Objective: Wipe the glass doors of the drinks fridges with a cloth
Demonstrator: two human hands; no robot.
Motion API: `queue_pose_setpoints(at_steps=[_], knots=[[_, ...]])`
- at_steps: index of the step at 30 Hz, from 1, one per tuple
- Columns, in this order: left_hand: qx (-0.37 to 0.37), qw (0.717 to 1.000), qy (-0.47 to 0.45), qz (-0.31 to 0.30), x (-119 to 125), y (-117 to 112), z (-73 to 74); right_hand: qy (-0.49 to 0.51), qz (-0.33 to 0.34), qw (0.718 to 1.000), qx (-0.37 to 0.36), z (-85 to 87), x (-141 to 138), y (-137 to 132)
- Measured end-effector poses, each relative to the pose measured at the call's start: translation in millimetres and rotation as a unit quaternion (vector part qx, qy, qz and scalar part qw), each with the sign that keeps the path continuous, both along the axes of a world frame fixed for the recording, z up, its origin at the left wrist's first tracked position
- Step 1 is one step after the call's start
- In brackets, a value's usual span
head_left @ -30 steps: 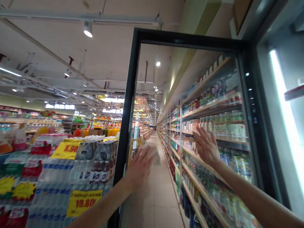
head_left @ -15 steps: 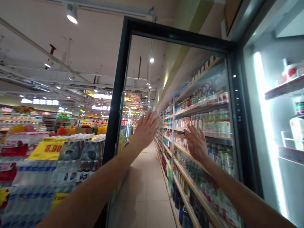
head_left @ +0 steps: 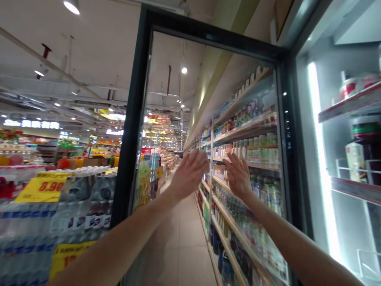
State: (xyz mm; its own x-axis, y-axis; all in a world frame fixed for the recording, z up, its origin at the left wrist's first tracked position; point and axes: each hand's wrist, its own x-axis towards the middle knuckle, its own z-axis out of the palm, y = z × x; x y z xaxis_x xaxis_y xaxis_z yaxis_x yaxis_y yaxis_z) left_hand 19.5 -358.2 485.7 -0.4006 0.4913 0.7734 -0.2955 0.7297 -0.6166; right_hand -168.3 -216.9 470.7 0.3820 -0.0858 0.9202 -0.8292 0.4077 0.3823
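Observation:
A dark-framed glass door point(head_left: 210, 37) stands swung out from a lit refrigerated cabinet in front of me. My left hand point(head_left: 190, 172) is raised against the middle of the pane, its fingers bent, close together and blurred by motion. A pale smear shows by its fingertips; whether it is a thin cloth or a reflection I cannot make out. To the right, my right hand point(head_left: 238, 176) lies against the same glass with fingers stretched and apart, holding nothing. Through the pane, or mirrored in it, appear shelves of bottles point(head_left: 262, 147).
At right, the lit cabinet interior holds shelves point(head_left: 351, 101) with a dark bottle point(head_left: 366, 147) that has a green band. Stacked packs of bottled drinks point(head_left: 26, 222) with a yellow price sign point(head_left: 41, 186) stand left of the door. A tiled floor point(head_left: 178, 226) shows behind the glass.
My left hand has moved slightly down and right over the glass, its fingers now more bent. My right hand keeps about the same place. The view has turned a little right.

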Motion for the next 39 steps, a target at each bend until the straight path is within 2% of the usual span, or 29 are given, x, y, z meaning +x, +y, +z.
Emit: queue_pose_setpoints(at_steps=[2, 3, 4, 5, 6, 9, 10, 11, 12, 13, 14, 16, 17, 18, 19, 21, 23, 24, 25, 27, 29, 30, 31, 32, 34, 36, 37, 39], knots=[[-0.128, 0.982, -0.133, -0.030, -11.3, 7.4, -31.1, 0.000, 0.003, 1.000, -0.006, -0.2, 0.0, 0.0], [-0.190, 0.962, -0.191, -0.044, -15.8, 9.9, -42.2, -0.001, 0.004, 1.000, -0.011, -0.3, -0.3, -0.1], [-0.226, 0.947, -0.224, -0.049, -18.5, 11.0, -46.4, -0.004, 0.004, 1.000, -0.015, -0.5, -0.7, -0.3], [-0.237, 0.943, -0.230, -0.047, -18.8, 10.6, -42.1, -0.005, 0.003, 1.000, -0.021, -0.7, -1.1, -0.7], [-0.218, 0.952, -0.209, -0.036, -16.7, 9.0, -29.9, -0.008, 0.002, 1.000, -0.027, -0.9, -1.6, -1.1], [-0.056, 0.997, -0.039, 0.017, -2.3, -0.1, 26.9, -0.026, -0.007, 0.999, -0.042, -1.5, -2.6, -2.8], [0.000, 0.999, 0.020, 0.027, 2.2, -3.0, 40.6, -0.030, -0.009, 0.998, -0.048, -1.7, -2.8, -3.3], [0.030, 0.998, 0.052, 0.031, 5.1, -5.1, 47.1, -0.033, -0.011, 0.998, -0.051, -1.8, -2.9, -3.7], [0.033, 0.997, 0.057, 0.027, 6.5, -6.3, 45.9, -0.036, -0.011, 0.998, -0.053, -2.0, -2.9, -4.0], [0.001, 1.000, 0.027, 0.016, 6.5, -6.8, 38.2, -0.037, -0.011, 0.998, -0.053, -2.0, -3.0, -4.1], [-0.059, 0.998, -0.034, 0.001, 5.7, -7.0, 26.8, -0.037, -0.010, 0.998, -0.050, -2.1, -3.2, -4.1], [-0.191, 0.966, -0.176, -0.024, 5.4, -8.6, 6.5, -0.039, -0.008, 0.998, -0.044, -2.2, -3.6, -3.9], [-0.224, 0.949, -0.219, -0.023, 7.6, -10.8, 3.5, -0.041, -0.008, 0.998, -0.042, -2.1, -3.8, -3.8], [-0.225, 0.947, -0.231, -0.013, 11.8, -14.3, 7.1, -0.041, -0.008, 0.998, -0.041, -2.1, -4.0, -3.6], [-0.194, 0.959, -0.206, 0.004, 18.1, -18.9, 16.8, -0.041, -0.008, 0.998, -0.041, -2.0, -4.1, -3.5], [-0.066, 0.994, -0.071, 0.040, 33.3, -29.6, 45.0, -0.040, -0.008, 0.998, -0.043, -1.7, -4.1, -3.3], [0.054, 0.994, 0.084, 0.046, 45.2, -38.5, 64.9, -0.039, -0.009, 0.998, -0.046, -1.5, -3.8, -3.3], [0.078, 0.989, 0.122, 0.042, 47.7, -40.9, 66.2, -0.039, -0.008, 0.998, -0.048, -1.4, -3.7, -3.4], [0.072, 0.989, 0.123, 0.038, 47.8, -41.7, 61.3, -0.037, -0.006, 0.998, -0.050, -1.3, -3.5, -3.4], [-0.028, 0.999, 0.016, 0.024, 42.9, -40.0, 39.8, -0.034, -0.003, 0.998, -0.051, -1.3, -3.5, -3.6], [-0.164, 0.977, -0.134, 0.009, 37.7, -37.8, 20.8, -0.031, -0.001, 0.998, -0.051, -1.3, -4.1, -3.8], [-0.204, 0.963, -0.176, 0.005, 37.5, -38.0, 18.0, -0.031, 0.000, 0.998, -0.051, -1.3, -4.6, -4.0], [-0.212, 0.960, -0.181, 0.006, 39.5, -39.3, 20.6, -0.032, 0.000, 0.998, -0.051, -1.3, -5.2, -4.1], [-0.184, 0.973, -0.142, 0.011, 43.6, -41.7, 27.7, -0.033, 0.001, 0.998, -0.051, -1.4, -5.9, -4.3], [-0.046, 0.998, 0.030, 0.029, 54.7, -47.7, 46.9, -0.037, 0.002, 0.998, -0.050, -1.7, -7.1, -4.5], [0.062, 0.985, 0.155, 0.043, 62.4, -51.0, 57.0, -0.039, 0.001, 0.998, -0.049, -1.9, -7.4, -4.3], [0.076, 0.982, 0.165, 0.047, 62.9, -50.3, 54.9, -0.037, 0.000, 0.998, -0.049, -1.9, -7.2, -4.1], [0.024, 0.995, 0.083, 0.043, 57.2, -44.4, 38.6, -0.031, -0.002, 0.998, -0.052, -1.8, -6.1, -3.7]])
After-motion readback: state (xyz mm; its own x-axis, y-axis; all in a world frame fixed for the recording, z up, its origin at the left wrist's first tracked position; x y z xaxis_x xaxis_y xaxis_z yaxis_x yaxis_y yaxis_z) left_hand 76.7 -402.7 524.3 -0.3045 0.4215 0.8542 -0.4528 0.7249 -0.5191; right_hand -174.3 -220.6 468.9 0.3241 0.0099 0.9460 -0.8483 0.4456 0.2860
